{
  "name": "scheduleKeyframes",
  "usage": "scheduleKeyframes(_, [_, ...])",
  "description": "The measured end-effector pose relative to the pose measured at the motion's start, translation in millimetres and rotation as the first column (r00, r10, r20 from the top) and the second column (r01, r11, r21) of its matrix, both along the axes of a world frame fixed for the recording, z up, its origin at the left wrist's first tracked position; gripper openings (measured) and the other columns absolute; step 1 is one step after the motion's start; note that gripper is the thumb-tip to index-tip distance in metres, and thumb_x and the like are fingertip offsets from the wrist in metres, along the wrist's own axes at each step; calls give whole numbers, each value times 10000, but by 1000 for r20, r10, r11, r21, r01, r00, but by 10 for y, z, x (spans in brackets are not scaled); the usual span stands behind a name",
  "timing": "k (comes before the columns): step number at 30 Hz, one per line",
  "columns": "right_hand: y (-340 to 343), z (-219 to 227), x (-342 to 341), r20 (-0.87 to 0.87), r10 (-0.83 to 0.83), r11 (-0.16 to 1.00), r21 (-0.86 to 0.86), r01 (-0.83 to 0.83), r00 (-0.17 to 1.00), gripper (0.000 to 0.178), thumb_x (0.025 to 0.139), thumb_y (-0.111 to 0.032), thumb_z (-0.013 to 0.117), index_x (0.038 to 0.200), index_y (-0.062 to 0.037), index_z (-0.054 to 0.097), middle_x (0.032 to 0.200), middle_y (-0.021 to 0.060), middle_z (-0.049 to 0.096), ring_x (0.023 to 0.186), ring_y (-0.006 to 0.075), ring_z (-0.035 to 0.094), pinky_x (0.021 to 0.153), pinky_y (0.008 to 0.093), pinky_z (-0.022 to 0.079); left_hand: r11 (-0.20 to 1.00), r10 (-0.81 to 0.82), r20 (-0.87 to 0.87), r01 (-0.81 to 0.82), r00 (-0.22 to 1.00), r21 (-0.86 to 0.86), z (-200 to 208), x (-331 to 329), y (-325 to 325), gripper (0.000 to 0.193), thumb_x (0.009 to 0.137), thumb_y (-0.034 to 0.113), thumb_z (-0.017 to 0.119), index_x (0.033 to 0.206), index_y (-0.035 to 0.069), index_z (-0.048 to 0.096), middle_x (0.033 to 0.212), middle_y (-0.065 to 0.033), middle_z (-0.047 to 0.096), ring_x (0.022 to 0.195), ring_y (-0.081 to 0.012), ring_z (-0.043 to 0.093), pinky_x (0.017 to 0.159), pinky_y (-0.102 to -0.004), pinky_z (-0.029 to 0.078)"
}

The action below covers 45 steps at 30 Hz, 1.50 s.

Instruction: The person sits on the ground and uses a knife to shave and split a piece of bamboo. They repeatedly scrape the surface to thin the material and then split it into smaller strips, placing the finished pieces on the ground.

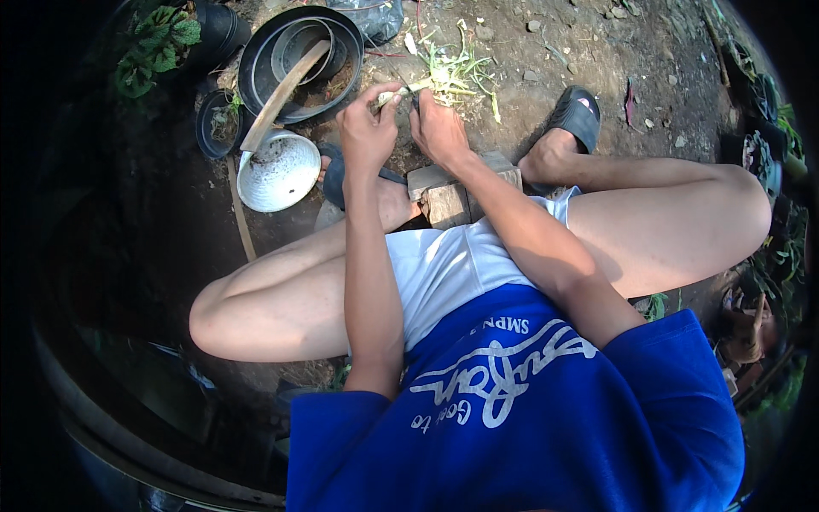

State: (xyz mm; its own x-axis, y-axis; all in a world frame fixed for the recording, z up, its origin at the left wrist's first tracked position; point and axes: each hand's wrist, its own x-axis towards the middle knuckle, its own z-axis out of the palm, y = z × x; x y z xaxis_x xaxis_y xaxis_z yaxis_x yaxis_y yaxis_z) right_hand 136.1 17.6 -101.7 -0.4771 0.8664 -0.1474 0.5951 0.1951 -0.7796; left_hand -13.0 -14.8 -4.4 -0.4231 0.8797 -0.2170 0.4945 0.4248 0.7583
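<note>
My left hand (369, 128) is closed, its thumb and fingers pinching a pale plant stalk (388, 96). Close beside it, my right hand (439, 132) is closed around a thin, dark, knife-like tool (415, 99), mostly hidden by the fingers. The tool's narrow tip seems to meet the stalk between the two hands. Just beyond them, a loose heap of pale green plant shavings (452, 75) lies on the soil.
Wooden blocks (448, 205) sit between my legs. To the left are a white speckled bowl (280, 175), a curved wooden strip (286, 96) and a large black basin (252, 72) with a smaller pot inside. A potted leafy plant (162, 43) stands farther back, near a plastic bag (375, 19).
</note>
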Motion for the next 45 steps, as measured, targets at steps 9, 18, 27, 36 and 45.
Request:
scheduleKeyframes(9, [40,-38,42,-42,70,994,-81,-73,997,227,985,-154,590,1108,-14,460,797,324,678,808,562,671,724,624,538,982,141,49,-146,989,117,-153,-14,-5,177,911,138,787,1085,114,808,571,-80,590,510,-125,486,528,-330,419])
scheduleKeyframes(18, [37,-164,109,215,-27,990,-128,55,976,205,984,-140,579,1099,-22,456,814,330,676,812,560,670,741,633,528,988,142,8,-142,990,58,-4,62,37,190,947,130,779,1128,72,794,759,-78,730,625,-55,580,590,-251,478])
scheduleKeyframes(27, [35,-150,69,142,-38,998,-51,46,989,202,979,-132,590,1076,-21,451,778,317,671,780,559,660,711,628,519,990,133,-42,-131,990,57,-10,110,-7,180,935,136,782,1104,77,799,691,-86,679,609,-84,595,590,-285,485])
scheduleKeyframes(36, [55,-110,140,194,12,984,-175,22,981,155,974,-102,548,1087,-30,468,875,343,676,888,560,667,791,621,524,987,154,29,-156,988,39,15,111,22,189,948,136,772,1121,63,792,895,-135,785,808,-107,725,765,-286,581])
scheduleKeyframes(45, [37,18,106,292,-8,963,-254,86,956,204,961,-104,568,1118,-4,484,980,366,684,974,555,672,849,601,538,982,171,61,-175,983,66,-13,117,72,184,959,121,762,1123,41,786,938,-135,789,853,-128,743,758,-293,584])
